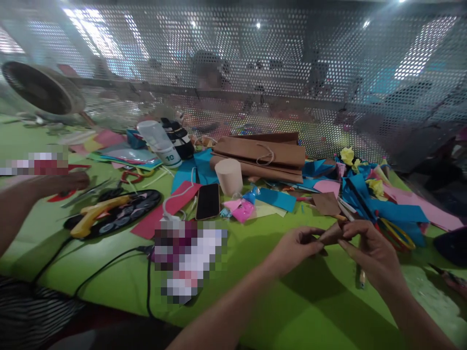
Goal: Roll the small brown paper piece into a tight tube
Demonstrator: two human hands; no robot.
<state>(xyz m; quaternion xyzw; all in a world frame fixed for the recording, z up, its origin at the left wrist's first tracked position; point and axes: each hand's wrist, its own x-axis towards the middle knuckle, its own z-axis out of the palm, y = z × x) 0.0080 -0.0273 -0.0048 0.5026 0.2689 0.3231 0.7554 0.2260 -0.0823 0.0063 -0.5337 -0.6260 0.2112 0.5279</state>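
My left hand [297,245] and my right hand [368,250] meet above the green table [292,301], both pinching a small brown paper piece [331,234] between their fingertips. A thin stick or pencil [362,278] hangs below my right hand. Just behind the hands lie a brown paper square [326,203] and blue paper strips [383,206].
A black phone [207,201], a beige cup [228,176], brown paper bags [266,155], pink and blue paper, yellow-handled scissors [397,236] and a yellow glue gun [97,214] on a black tray lie about. Another person's arm [32,189] reaches in at left. A perforated screen stands behind.
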